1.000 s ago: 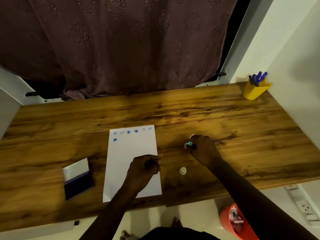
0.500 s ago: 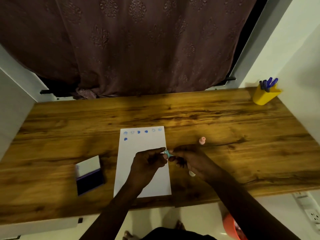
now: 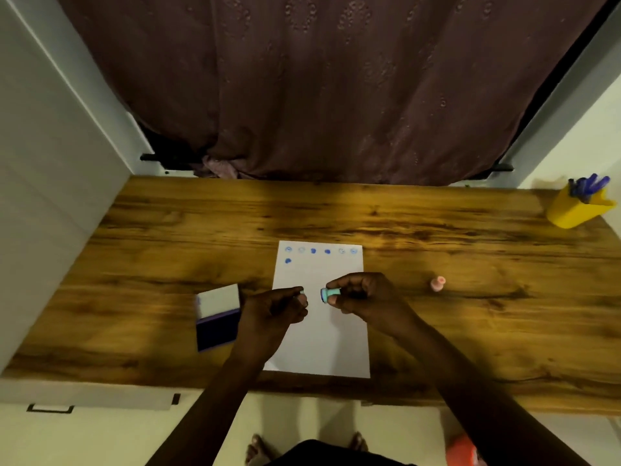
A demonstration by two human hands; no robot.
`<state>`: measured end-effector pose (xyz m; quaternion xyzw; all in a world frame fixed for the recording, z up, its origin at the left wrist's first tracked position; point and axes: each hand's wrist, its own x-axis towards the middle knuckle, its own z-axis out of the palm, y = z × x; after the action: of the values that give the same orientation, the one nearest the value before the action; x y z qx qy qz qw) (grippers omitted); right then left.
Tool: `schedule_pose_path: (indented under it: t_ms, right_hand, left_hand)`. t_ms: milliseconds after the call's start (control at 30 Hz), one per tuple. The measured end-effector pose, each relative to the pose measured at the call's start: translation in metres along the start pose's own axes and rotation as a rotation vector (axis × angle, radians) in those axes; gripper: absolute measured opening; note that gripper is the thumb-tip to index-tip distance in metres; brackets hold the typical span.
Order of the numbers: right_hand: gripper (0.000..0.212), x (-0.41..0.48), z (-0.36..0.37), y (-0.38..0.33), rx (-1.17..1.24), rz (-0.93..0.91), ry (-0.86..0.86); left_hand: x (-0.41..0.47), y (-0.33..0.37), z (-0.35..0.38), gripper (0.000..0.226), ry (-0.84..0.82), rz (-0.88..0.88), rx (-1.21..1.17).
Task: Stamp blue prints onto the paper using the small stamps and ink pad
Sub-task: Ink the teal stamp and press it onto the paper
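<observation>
**Above the paper, a teal stamp uncapped and ready for ink**

Over the middle of the white paper (image 3: 319, 331), the right hand (image 3: 363, 297) pinches a small teal stamp (image 3: 331, 294) on its side, face turned toward the left hand (image 3: 275, 307). The left hand's fingertips are closed on something tiny, probably the stamp's cap, though it is too small to be sure. Seven blue prints (image 3: 313, 251) sit along the paper's far edge. The ink pad (image 3: 218, 317) lies open on the table (image 3: 168, 230) just left of the sheet; a pink stamp (image 3: 438, 284) stands well off to the right.

Risks, as I judge them: a light or uneven press on the pad would leave a faint print, like some already there, and crossing the clean sheet with an inked face could smudge it. A loose cap could roll away.
</observation>
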<state>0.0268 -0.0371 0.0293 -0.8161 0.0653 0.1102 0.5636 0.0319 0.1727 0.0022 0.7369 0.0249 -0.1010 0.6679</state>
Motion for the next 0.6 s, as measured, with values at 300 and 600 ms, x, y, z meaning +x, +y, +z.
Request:
schedule_pose_path:
  t_ms: [300, 600]
  right_hand:
    - [0.027, 0.029, 0.087, -0.026, -0.434, -0.195, -0.136]
    - [0.035, 0.041, 0.159, -0.043, -0.743, -0.357, -0.321]
  left_hand:
    - [-0.024, -0.020, -0.101, 0.011, 0.205, -0.059, -0.120]
    - [-0.044, -0.035, -0.170, 0.018, 0.263, 0.034, -0.138]
